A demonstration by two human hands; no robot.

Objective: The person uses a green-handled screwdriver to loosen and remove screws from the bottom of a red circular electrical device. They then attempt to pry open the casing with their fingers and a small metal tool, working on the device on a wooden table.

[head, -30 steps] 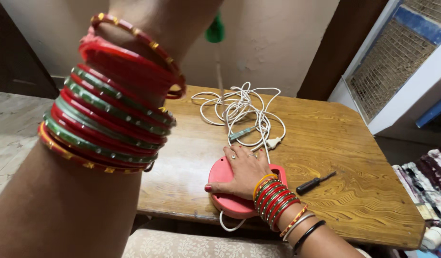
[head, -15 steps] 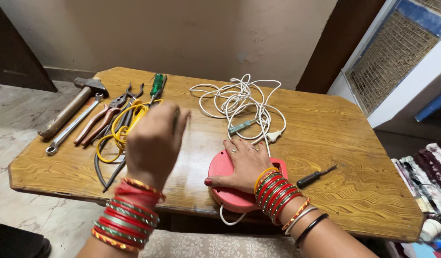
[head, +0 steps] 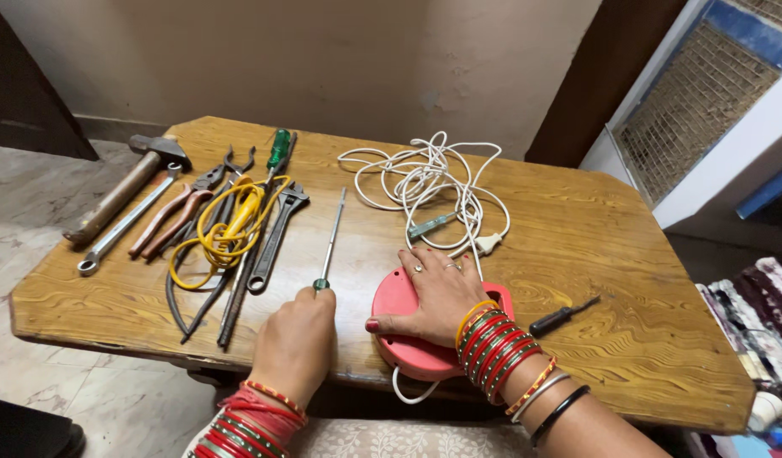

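Note:
My left hand (head: 294, 339) grips the green handle of a long thin screwdriver (head: 330, 240), whose shaft points away across the wooden table (head: 578, 229). My right hand (head: 438, 297) lies flat on a round red appliance (head: 391, 309) near the table's front edge, fingers spread. A white cord (head: 425, 182) lies coiled just behind the red appliance, with its plug (head: 488, 244) beside my right hand. Both wrists wear several red, green and gold bangles.
At the left lie a hammer (head: 124, 191), a spanner (head: 124, 225), pliers (head: 183, 208), a coil of yellow wire (head: 230, 225), a green-handled screwdriver (head: 276, 153) and a dark wrench (head: 276, 237). A small black screwdriver (head: 561, 317) lies right of the red appliance.
My left arm came down from in front of the camera. The hand dropped to the table's front edge and closed on the long screwdriver. My right hand stayed on the red appliance.

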